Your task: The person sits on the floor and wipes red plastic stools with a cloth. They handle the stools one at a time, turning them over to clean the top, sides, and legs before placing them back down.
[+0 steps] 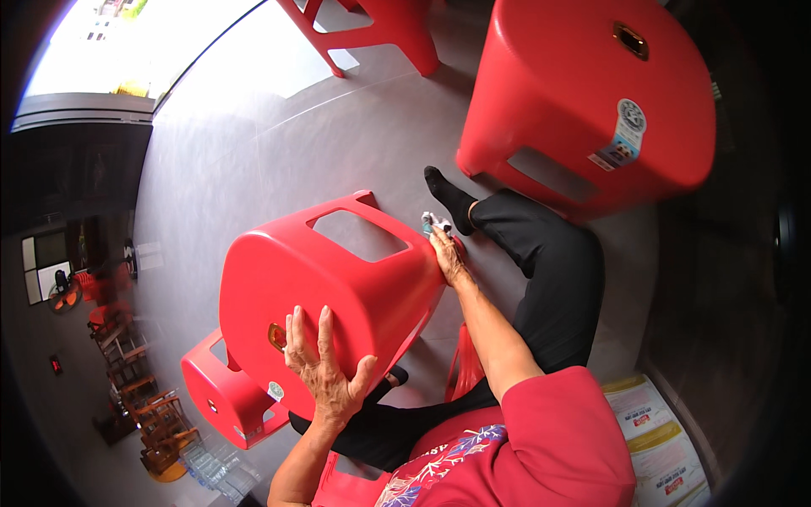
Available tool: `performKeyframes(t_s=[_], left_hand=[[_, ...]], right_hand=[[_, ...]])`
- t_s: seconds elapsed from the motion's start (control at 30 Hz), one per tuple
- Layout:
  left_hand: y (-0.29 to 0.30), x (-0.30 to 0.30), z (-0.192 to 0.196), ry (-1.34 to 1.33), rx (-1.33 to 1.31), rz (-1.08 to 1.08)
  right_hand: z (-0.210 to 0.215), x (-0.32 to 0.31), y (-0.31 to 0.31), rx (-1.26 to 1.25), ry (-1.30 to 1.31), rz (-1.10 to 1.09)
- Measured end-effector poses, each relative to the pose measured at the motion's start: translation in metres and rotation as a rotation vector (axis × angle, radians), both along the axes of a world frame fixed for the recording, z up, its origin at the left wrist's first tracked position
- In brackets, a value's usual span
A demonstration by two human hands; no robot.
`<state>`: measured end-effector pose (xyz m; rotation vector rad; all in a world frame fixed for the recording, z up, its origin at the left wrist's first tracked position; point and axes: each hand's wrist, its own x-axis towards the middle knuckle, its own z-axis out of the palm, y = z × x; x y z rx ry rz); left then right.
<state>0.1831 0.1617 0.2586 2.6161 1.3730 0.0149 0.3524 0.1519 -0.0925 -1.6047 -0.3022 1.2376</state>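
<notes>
A red plastic stool (287, 262) is tipped over in front of me, its seat facing my left hand and its legs pointing off to the right. My left hand (325, 372) lies flat on that seat, fingers spread, beside the small gold-rimmed hole. At the far side of the stool, near a leg end, my right hand (448, 255) is closed on a crumpled white and teal cloth (436, 223). Part of the cloth is hidden by the fingers. The right hand's palm side is against or close to the stool's leg; exact contact is hidden.
A large red stool (583, 93) stands at the upper right, another red stool (397, 34) at the top. A smaller red stool (224, 393) is behind the tipped one. Packages (663, 448) lie lower right; wooden chairs (160, 422) and clear bottles (215, 469) lower left.
</notes>
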Motion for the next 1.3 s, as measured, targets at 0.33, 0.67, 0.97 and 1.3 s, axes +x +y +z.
performKeyframes(t_s=[0.33, 0.67, 0.97, 1.3], left_hand=[[-0.001, -0.002, -0.004, -0.04, -0.014, 0.028], [-0.004, -0.003, -0.003, -0.058, 0.065, 0.045], [-0.001, 0.004, 0.0, -0.041, 0.068, 0.008], [-0.002, 0.001, 0.0, -0.041, 0.053, 0.007]], right_hand=[[-0.023, 0.006, -0.015, -0.111, 0.328, -0.207], [-0.065, -0.048, -0.022, -0.275, 0.039, -0.343], [0.079, 0.011, 0.038, 0.374, -0.15, 0.282], [0.012, -0.02, 0.181, 0.738, -0.144, 0.581]])
